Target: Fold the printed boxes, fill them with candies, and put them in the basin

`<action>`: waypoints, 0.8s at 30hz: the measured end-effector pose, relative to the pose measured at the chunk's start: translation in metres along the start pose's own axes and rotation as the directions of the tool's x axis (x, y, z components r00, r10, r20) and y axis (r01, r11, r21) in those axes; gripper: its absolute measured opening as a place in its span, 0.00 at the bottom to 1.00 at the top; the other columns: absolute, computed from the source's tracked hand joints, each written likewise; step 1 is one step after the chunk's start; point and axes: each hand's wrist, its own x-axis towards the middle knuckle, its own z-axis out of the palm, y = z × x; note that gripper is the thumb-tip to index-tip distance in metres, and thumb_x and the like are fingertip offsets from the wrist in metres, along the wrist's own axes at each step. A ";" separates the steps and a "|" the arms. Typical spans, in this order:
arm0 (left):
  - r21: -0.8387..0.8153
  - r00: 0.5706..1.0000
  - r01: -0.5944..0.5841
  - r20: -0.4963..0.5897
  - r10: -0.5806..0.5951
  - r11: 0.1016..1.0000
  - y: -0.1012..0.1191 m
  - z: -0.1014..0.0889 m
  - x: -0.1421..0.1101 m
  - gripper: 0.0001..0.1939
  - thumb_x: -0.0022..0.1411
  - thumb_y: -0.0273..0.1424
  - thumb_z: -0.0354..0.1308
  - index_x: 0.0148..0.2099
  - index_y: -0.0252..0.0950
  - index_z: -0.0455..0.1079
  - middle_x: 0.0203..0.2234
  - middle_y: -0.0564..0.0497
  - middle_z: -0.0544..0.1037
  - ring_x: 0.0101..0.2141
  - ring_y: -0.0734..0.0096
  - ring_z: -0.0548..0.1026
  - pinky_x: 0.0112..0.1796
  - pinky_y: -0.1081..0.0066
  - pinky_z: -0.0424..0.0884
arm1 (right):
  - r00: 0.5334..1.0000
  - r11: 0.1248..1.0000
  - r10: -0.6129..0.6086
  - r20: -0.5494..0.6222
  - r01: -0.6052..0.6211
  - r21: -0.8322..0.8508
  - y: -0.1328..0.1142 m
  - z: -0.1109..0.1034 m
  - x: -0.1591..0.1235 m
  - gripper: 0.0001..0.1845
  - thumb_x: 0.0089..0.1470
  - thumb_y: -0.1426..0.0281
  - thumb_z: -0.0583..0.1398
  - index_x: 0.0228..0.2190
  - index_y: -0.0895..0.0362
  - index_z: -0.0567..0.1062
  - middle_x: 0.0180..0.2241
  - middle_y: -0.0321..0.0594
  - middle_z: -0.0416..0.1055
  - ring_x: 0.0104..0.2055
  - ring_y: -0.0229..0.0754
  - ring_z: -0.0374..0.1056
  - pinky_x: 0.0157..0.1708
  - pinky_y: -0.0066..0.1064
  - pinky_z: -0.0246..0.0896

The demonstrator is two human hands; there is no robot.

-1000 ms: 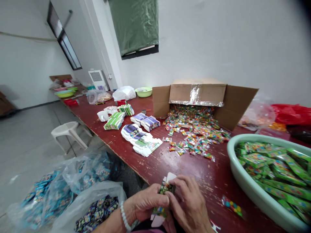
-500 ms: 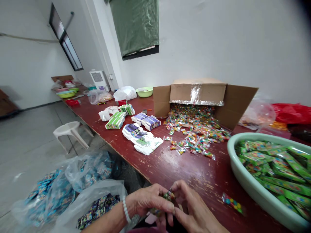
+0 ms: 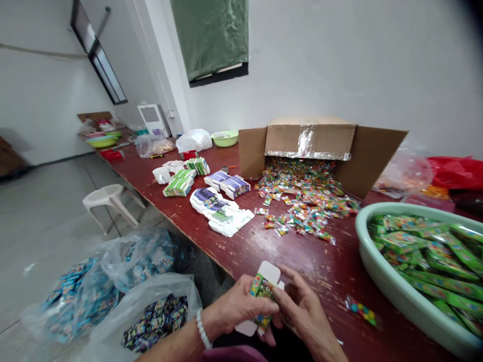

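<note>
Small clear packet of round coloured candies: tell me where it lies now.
In the head view, lower right: the packet lies on the dark red tabletop, between the right hand and the wall of the pale green basin.

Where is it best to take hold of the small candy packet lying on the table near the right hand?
Pinch the clear packet at one narrow end, coming from above: it lies flat on the red table, and the candies sit in a row along its middle, so an end is probably easier to hold.
</note>
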 end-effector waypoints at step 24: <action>0.073 0.923 -0.312 -0.213 0.320 0.947 -0.019 -0.001 0.001 0.21 0.63 0.35 0.63 0.57 0.39 0.69 0.46 0.47 0.81 0.44 0.63 0.79 0.42 0.70 0.75 | 0.994 1.000 0.010 -0.108 -0.007 0.031 0.004 -0.008 0.012 0.12 0.58 0.59 0.63 0.32 0.56 0.76 0.28 0.34 0.73 0.28 0.36 0.67 0.29 0.27 0.63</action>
